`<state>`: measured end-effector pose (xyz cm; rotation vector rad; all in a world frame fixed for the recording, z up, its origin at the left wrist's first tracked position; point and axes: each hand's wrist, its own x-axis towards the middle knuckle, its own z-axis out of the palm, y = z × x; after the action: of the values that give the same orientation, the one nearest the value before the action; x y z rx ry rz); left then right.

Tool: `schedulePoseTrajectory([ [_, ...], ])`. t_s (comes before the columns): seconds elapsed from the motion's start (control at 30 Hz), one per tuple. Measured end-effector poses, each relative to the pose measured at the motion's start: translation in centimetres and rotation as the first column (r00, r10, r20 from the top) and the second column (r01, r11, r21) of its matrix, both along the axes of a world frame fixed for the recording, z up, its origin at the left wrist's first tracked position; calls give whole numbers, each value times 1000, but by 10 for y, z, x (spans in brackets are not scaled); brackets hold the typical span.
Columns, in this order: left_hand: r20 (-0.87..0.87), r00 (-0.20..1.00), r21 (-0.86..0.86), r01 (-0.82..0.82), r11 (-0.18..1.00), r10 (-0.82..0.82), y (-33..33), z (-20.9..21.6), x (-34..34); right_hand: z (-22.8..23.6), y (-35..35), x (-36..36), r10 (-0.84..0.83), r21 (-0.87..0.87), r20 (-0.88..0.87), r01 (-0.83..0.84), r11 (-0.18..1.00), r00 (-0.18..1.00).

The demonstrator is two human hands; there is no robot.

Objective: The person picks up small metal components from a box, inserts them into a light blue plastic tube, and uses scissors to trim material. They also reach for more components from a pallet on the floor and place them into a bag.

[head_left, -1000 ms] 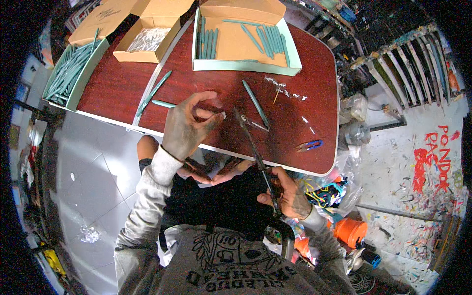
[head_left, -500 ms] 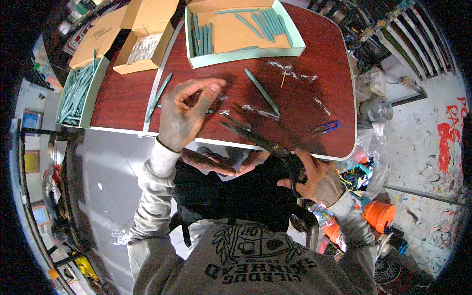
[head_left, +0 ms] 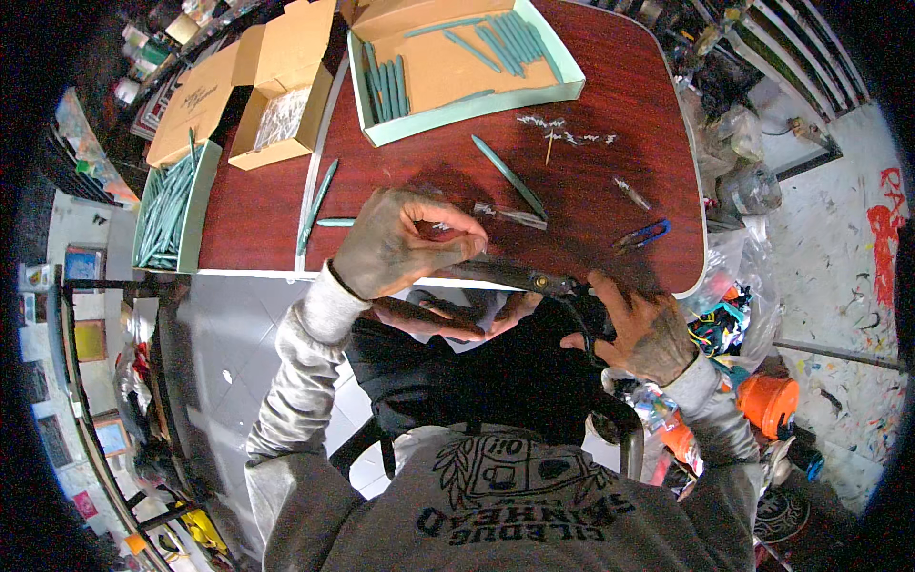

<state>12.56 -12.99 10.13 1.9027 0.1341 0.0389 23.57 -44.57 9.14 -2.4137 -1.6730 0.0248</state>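
Observation:
My right hand (head_left: 640,329) grips black-handled scissors (head_left: 539,281) at the table's near edge. Their blades point left and look close together. My left hand (head_left: 410,243) is pinched, thumb against forefinger, just above the blade tips; whatever is between the fingertips is too small to make out. Beyond the hands a green pen (head_left: 510,179) lies on the table beside a clear plastic sleeve (head_left: 512,217). Another green pen (head_left: 319,205) lies to the left, and a third (head_left: 335,222) is partly hidden behind my left hand.
A shallow box of green pens (head_left: 477,112) stands at the back of the table (head_left: 610,95). To the left are a fuller pen box (head_left: 195,214) and a carton of clear pieces (head_left: 272,153). Blue thread snips (head_left: 646,234) and white scraps (head_left: 543,122) lie on the right.
My left hand has moved right and toward me, to the scissors, and its fingertips have closed together. The scissor blades, spread before, now look closer together.

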Motion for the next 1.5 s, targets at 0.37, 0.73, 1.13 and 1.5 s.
schedulePoseTrajectory([
  [0.37,74,912,-324,-361,875,404,-49,-13,-54,-14,19,-6,-336,223,-298,407,886,894],
  [0.73,-73,737,-393,-640,660,672,-98,17,-79,-32,31,19,-478,125,-320,537,835,818],
  [1.13,-89,776,-437,-594,676,624,-103,32,-88,-21,38,12,-475,-14,-152,479,878,867],
  [1.5,136,822,-194,-525,829,553,-117,29,-88,44,62,-74,315,551,-802,423,720,508],
])
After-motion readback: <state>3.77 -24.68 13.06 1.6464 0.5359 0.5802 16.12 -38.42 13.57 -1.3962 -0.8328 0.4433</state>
